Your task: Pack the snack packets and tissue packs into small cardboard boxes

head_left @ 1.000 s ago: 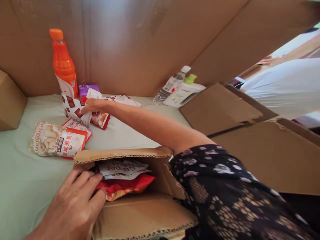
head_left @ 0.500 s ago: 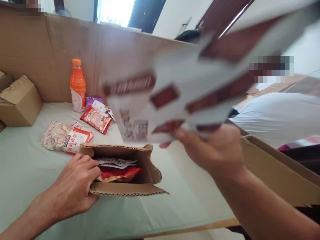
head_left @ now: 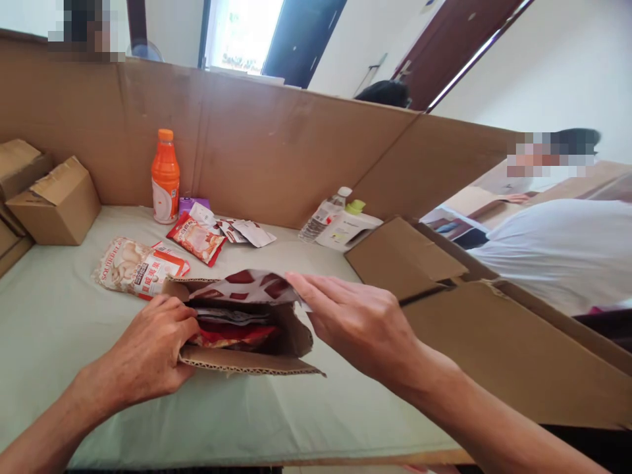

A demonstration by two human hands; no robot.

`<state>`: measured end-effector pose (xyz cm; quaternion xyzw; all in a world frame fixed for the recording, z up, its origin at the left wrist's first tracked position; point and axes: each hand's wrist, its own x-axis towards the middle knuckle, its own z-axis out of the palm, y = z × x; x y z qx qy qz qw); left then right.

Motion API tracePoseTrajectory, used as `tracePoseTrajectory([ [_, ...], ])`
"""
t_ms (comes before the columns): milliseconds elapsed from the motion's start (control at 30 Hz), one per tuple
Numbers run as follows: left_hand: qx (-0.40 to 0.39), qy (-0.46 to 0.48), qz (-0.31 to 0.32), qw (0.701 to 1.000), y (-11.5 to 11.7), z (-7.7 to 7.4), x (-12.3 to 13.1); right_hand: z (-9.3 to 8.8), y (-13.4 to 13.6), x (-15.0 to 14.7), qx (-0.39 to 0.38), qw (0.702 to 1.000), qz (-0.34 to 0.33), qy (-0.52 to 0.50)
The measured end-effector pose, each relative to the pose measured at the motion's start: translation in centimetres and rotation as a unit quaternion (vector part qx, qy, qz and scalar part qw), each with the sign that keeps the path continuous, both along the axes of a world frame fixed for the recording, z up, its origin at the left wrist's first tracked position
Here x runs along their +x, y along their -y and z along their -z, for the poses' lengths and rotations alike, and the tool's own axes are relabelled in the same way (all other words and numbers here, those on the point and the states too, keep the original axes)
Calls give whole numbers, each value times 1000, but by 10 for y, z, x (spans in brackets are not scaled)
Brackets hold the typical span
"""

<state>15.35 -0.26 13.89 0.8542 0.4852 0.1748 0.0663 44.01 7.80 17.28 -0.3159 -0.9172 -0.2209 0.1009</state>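
Note:
A small open cardboard box (head_left: 247, 361) lies on the pale green table cover (head_left: 44, 336) in front of me. Inside it are a red snack packet (head_left: 230, 334) and white packets. My left hand (head_left: 148, 352) grips the box's left wall, fingers curled over the rim. My right hand (head_left: 353, 316) holds a white packet with dark red squares (head_left: 244, 287) at the box's opening, fingers pinched on its right edge. The packet rests flat across the top of the box.
An orange drink bottle (head_left: 164, 176), a purple pack (head_left: 190, 204) and several snack packets (head_left: 141, 268) lie behind the box. A clear water bottle (head_left: 323, 216) and a white lotion bottle (head_left: 345, 227) sit at the back right. Cardboard walls (head_left: 276, 151), cartons (head_left: 56, 201), another person (head_left: 557, 247).
My right hand picked the white and red packet from the pile at the back, swung it up close to the camera, and has now brought it down onto the box's opening. The view pulled back.

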Motion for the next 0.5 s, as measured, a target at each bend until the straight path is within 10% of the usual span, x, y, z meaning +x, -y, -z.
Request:
tracePoseTrajectory([
  [500, -15, 24, 9, 1000, -3, 7, -1, 10, 16, -39, -178, 974, -23, 135],
])
